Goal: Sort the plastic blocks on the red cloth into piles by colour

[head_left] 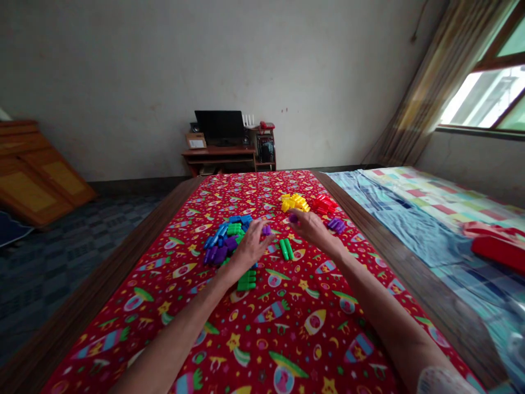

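My left hand [255,241] is over the right side of a mixed pile, its fingers and thumb closed round a small purple toy block [266,230]. My right hand [310,225] pinches another purple block [293,218] at its fingertips. Blue blocks [221,232], purple blocks [220,254] and green blocks [246,280] make up the mixed pile, partly hidden by my left hand. Between my hands lie two green blocks [287,249] side by side. Beyond my right hand are yellow blocks [295,203] and red blocks [324,204], with purple blocks [336,225] to its right.
A red patterned cloth [283,323] covers the middle of a long table with dark wooden edges [135,268]. On the right, a bed [410,213] adjoins it, bearing a red item [498,253]. A desk with a monitor [220,127] stands by the far wall.
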